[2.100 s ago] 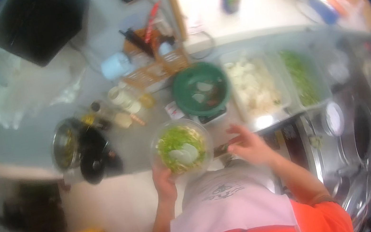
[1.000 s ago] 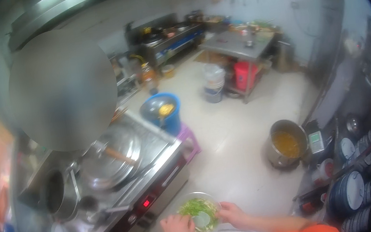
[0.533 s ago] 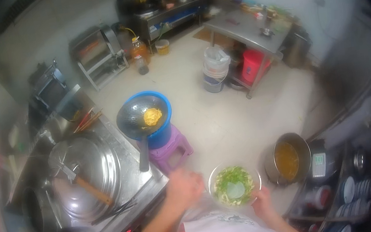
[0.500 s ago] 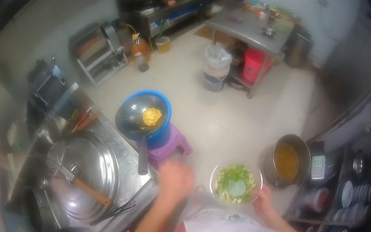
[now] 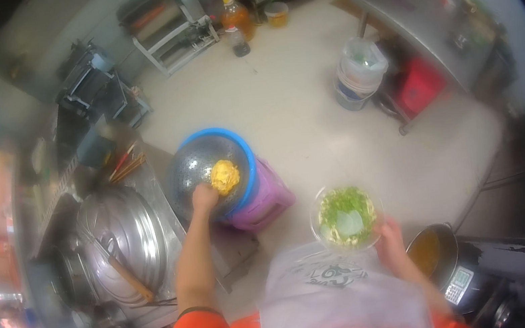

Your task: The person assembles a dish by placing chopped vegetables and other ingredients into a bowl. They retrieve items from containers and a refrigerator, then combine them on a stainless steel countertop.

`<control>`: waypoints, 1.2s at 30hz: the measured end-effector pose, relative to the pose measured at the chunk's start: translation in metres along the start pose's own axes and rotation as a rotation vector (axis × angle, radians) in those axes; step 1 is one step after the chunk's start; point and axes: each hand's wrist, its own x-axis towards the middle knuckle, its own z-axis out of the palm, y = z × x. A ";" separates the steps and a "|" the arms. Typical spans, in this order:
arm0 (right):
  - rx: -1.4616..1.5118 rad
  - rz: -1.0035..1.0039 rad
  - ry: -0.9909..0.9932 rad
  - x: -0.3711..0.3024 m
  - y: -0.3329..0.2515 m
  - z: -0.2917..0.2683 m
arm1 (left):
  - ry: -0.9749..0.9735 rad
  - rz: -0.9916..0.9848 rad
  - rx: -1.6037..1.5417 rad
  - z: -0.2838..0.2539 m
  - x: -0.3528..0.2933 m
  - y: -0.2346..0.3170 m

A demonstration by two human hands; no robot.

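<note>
I find both hands well apart at this moment. Against the view half a second ago, the left hand [image 5: 205, 198] has moved forward from in front of the person's body and is now at the near side of the wok [image 5: 192, 154], its fingers curled, just beside the clump of yellow food [image 5: 224, 176]. The wok's long handle, visible earlier, is now hidden behind the hand and forearm, so I cannot tell whether the hand is closed on it. The wok itself sits tilted in the mouth of the blue bucket [image 5: 250, 169] upon the purple stool [image 5: 265, 201], as before. I record the right hand [image 5: 391, 243] clamped on the right rim of the clear bowl [image 5: 317, 227], as it was earlier. The bowl is held in front of the apron [image 5: 334, 279], to the left of that hand and well to the right of the left hand. It contains chopped greens [image 5: 348, 199] with a pale round piece [image 5: 350, 223] lying on top. The deep pot [image 5: 451, 246] stands to the right of the bowl, near the right forearm.
</note>
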 end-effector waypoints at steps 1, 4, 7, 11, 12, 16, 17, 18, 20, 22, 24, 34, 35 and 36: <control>-0.065 0.050 -0.051 0.017 -0.016 0.009 | 0.011 -0.055 -0.010 0.017 0.017 -0.031; -0.222 0.136 -0.098 0.056 -0.062 0.022 | -0.040 -0.487 -0.337 0.036 0.037 -0.010; -0.344 0.155 -0.177 0.089 -0.094 0.043 | -0.024 -0.501 -0.194 0.050 0.049 -0.021; -0.368 0.195 -0.200 0.134 -0.091 0.060 | 0.024 -0.414 0.097 0.051 0.047 -0.020; -0.352 0.204 -0.193 0.142 -0.089 0.065 | -0.013 -0.270 0.103 0.042 0.043 -0.011; -0.349 0.239 -0.169 0.153 -0.084 0.107 | -0.248 0.015 0.249 0.020 0.041 0.003; -0.348 0.241 -0.186 0.158 -0.082 0.112 | -0.266 0.021 0.247 0.019 0.040 0.002; -0.348 0.244 -0.202 0.163 -0.079 0.117 | -0.284 0.027 0.244 0.019 0.039 0.000; -0.357 0.246 -0.220 0.170 -0.077 0.129 | -0.237 0.121 0.232 0.014 0.037 0.001; -0.379 0.247 -0.227 0.174 -0.081 0.148 | -0.158 0.198 0.234 0.011 0.035 0.004; -0.426 0.282 -0.250 0.182 -0.087 0.162 | -0.153 0.223 0.239 0.012 0.033 -0.001; -0.545 0.371 -0.363 0.234 -0.111 0.207 | -0.111 -0.243 -0.486 -0.037 0.000 -0.013; -0.544 0.379 -0.370 0.237 -0.112 0.211 | 0.030 -0.209 -0.427 -0.038 -0.004 -0.021; -0.542 0.388 -0.375 0.241 -0.114 0.213 | 0.150 -0.260 -0.254 -0.035 -0.005 -0.024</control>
